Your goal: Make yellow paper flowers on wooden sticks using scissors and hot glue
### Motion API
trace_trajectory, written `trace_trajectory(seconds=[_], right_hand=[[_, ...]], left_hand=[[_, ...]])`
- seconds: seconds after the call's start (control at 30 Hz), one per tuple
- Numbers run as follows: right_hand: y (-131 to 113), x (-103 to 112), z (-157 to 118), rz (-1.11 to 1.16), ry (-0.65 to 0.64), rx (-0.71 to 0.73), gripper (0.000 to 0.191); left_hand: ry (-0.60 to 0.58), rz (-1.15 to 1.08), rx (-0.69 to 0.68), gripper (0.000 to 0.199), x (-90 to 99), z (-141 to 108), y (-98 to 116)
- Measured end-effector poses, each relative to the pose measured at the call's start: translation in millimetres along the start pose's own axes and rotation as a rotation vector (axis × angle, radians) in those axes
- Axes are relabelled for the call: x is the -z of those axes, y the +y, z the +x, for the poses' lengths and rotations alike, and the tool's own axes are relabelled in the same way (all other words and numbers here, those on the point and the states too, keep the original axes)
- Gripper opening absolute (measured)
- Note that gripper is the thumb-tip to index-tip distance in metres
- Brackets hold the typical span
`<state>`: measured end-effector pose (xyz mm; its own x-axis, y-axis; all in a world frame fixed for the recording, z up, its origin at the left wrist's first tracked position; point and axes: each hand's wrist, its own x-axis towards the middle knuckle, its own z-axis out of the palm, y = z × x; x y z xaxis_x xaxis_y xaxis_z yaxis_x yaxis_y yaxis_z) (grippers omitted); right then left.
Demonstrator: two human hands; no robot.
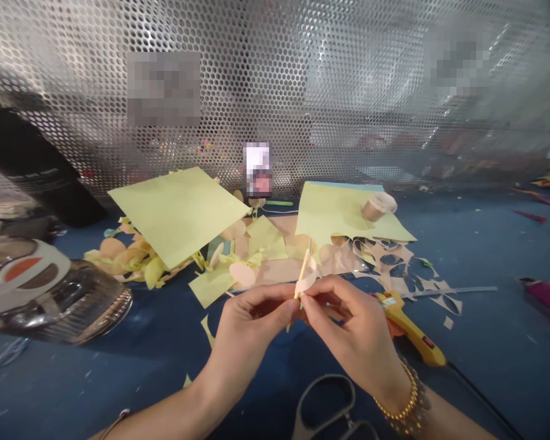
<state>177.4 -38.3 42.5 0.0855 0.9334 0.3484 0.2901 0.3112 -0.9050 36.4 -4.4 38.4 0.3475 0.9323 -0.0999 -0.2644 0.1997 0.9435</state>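
My left hand [256, 321] pinches a thin yellow stick-like piece [304, 269], which stands slightly tilted between the fingertips. Against it, my right hand [348, 327] grips a curled pale pink paper strip [307, 281], with thumb and fingers closed. The fingertips of both hands meet, so the lower part of the pieces is mostly hidden. Just right of my right hand lies a yellow glue gun [415, 336], partly covered by that hand. Scissors [327, 391] rest on the blue table below my hands, their handles showing.
Yellow paper sheets [178, 214] lie on both sides, over pink sheets and cut scraps [132, 260]. A roll of tape [379, 206] sits on the right sheet. A clear plastic jar [64, 299] lies at left. A phone [258, 170] leans on the perforated metal panel [348, 91].
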Motion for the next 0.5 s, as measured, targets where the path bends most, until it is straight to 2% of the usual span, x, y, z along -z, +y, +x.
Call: trace_trajectory(seconds=[0.5], right_hand=[[0.8,1.2,-2.2,-0.087,-0.028,0.045,0.011]], left_hand=[[0.031,0.032,0.013,0.008,-0.3,0.8,-1.0]])
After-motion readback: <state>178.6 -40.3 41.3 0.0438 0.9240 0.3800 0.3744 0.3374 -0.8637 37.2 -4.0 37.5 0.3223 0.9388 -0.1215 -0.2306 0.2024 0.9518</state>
